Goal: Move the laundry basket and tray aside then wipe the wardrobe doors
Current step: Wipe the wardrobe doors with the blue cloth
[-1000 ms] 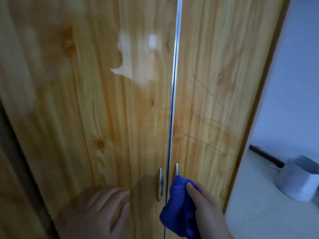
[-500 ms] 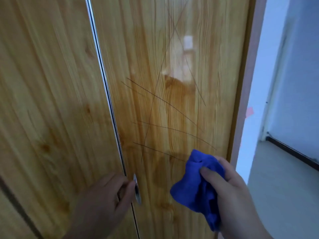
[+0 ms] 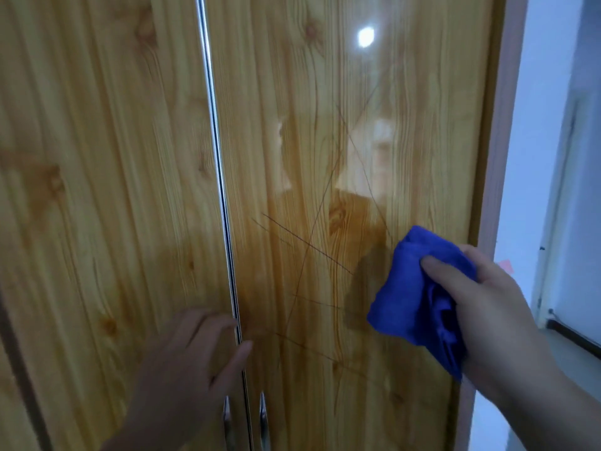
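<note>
Two hands: right hand (image 3: 487,314) squeezes cloth (image 3: 406,288), well right of the gap (image 3: 222,190); marks (image 3: 305,242) lie between. Left hand (image 3: 185,362), fingers loose, by the gap.

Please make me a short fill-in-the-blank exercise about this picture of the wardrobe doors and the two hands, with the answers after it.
1. The right hand holds a ____ cloth.
2. The cloth is in front of the ____ door, which has thin dark lines on it.
3. Below the left hand there are ____ metal handles.

Answers: blue; right; two.
</note>
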### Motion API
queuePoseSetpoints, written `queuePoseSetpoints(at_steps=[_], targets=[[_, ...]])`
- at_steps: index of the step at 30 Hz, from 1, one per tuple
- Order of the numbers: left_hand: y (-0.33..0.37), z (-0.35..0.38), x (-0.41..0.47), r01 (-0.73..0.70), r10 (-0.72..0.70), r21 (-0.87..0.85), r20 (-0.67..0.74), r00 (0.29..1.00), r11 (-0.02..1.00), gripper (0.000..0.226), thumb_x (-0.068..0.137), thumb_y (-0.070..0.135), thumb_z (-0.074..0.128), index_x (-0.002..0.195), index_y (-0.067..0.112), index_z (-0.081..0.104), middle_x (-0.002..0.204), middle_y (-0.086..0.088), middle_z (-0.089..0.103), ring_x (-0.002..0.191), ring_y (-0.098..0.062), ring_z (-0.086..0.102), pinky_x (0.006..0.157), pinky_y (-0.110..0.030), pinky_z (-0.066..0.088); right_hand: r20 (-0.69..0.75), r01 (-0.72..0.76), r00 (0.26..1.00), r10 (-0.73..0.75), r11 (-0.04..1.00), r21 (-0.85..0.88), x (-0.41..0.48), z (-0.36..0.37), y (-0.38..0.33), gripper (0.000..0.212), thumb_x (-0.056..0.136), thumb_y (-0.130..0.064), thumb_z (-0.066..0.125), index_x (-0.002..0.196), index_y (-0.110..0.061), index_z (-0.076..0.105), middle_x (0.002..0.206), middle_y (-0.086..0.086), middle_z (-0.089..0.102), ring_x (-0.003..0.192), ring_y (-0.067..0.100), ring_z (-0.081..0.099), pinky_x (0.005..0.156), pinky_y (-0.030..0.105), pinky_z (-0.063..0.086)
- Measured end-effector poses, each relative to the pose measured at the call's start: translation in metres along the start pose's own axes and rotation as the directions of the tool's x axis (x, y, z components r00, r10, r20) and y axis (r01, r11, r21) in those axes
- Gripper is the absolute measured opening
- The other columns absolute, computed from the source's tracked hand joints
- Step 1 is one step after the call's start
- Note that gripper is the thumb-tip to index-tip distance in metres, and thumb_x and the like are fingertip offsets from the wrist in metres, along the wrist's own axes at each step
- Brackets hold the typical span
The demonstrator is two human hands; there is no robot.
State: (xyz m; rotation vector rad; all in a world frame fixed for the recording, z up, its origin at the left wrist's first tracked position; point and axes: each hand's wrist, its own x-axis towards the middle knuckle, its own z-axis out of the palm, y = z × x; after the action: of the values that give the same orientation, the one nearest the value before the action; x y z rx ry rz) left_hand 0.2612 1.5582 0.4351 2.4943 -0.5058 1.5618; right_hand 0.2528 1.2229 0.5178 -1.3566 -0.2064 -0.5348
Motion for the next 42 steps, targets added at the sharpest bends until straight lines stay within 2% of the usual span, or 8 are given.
queuePoseSetpoints(at_steps=[11,17,21,27,30,34,39,42], targets=[[-0.006,-0.043,0.204,-0.196,0.195,0.026,-0.297,0.935,0.98,0.03,0.095,0.039,0.058,0.113,0.017,0.069,0.115,0.004,0.062,0.109,-0.015,0.056,0.092,-0.029,0.043,0.002,0.421,0.907,-0.421,0.907,-0.018,0.087,0.078,-0.123,0.006,0.092,-0.024,0.069,0.089,-0.029,0.071,0.071,0.004,0.07,0.055,0.019,0.066,0.046,0.03,0.052],[0.008,-0.054,0.248,-0.224,0.233,0.065,-0.292,0.927,0.972,0.031,0.096,0.039,0.058,0.114,0.017,0.069,0.116,0.003,0.063,0.111,-0.016,0.058,0.091,-0.036,0.052,-0.036,0.559,0.824,-0.565,0.822,-0.104,0.104,0.074,-0.163,0.012,0.088,-0.022,0.065,0.085,-0.033,0.068,0.057,-0.004,0.062,0.041,0.012,0.057,0.034,0.021,0.04],[0.01,-0.036,0.252,-0.199,0.226,0.132,-0.241,0.944,0.971,0.041,0.096,0.041,0.056,0.12,0.012,0.071,0.131,-0.004,0.061,0.126,-0.025,0.058,0.104,-0.045,0.051,-0.084,0.649,0.727,-0.681,0.722,-0.241,0.118,0.059,-0.173,0.012,0.088,-0.023,0.063,0.089,-0.034,0.065,0.074,-0.01,0.07,0.062,0.009,0.067,0.05,0.031,0.053],[-0.011,-0.005,0.238,-0.22,0.257,0.179,-0.218,0.942,0.959,0.055,0.099,0.043,0.048,0.145,0.014,0.059,0.164,-0.003,0.043,0.156,-0.023,0.033,0.128,-0.049,0.024,0.038,0.629,0.72,-0.693,0.629,-0.457,0.158,0.032,-0.171,0.016,0.09,-0.02,0.063,0.087,-0.036,0.063,0.084,-0.024,0.067,0.078,-0.001,0.063,0.06,0.02,0.042],[-0.017,0.003,0.24,-0.228,0.264,0.162,-0.252,0.931,0.96,0.056,0.1,0.045,0.045,0.148,0.017,0.055,0.168,0.004,0.036,0.159,-0.021,0.028,0.13,-0.043,0.016,-0.078,0.675,0.618,-0.782,0.579,-0.457,0.171,0.023,-0.176,0.016,0.089,-0.022,0.06,0.084,-0.037,0.06,0.082,-0.025,0.065,0.078,-0.003,0.062,0.06,0.01,0.041],[-0.021,0.009,0.241,-0.232,0.265,0.152,-0.262,0.928,0.961,0.058,0.104,0.053,0.036,0.149,0.019,0.053,0.17,0.008,0.031,0.159,-0.021,0.027,0.131,-0.042,0.013,-0.012,0.753,0.365,-0.931,0.303,-0.583,0.176,0.032,-0.171,0.008,0.094,-0.027,0.056,0.096,-0.035,0.059,0.083,-0.021,0.058,0.078,0.002,0.056,0.064,0.016,0.04],[-0.023,0.01,0.242,-0.24,0.273,0.151,-0.267,0.924,0.959,0.058,0.105,0.053,0.036,0.15,0.021,0.051,0.17,0.007,0.031,0.159,-0.023,0.028,0.131,-0.041,0.013,0.345,0.659,0.277,-0.897,-0.083,-0.747,0.179,0.061,-0.128,0.011,0.095,-0.016,0.063,0.101,-0.013,0.072,0.088,0.0,0.07,0.081,0.025,0.064,0.066,0.041,0.049],[-0.023,0.011,0.242,-0.238,0.269,0.142,-0.279,0.922,0.961,0.058,0.105,0.053,0.036,0.151,0.021,0.051,0.17,0.007,0.032,0.159,-0.022,0.028,0.131,-0.041,0.012,0.38,0.702,0.242,-0.893,-0.109,-0.704,0.167,0.072,-0.099,0.018,0.09,-0.006,0.068,0.106,-0.007,0.075,0.099,0.007,0.074,0.097,0.029,0.068,0.087,0.045,0.055]])
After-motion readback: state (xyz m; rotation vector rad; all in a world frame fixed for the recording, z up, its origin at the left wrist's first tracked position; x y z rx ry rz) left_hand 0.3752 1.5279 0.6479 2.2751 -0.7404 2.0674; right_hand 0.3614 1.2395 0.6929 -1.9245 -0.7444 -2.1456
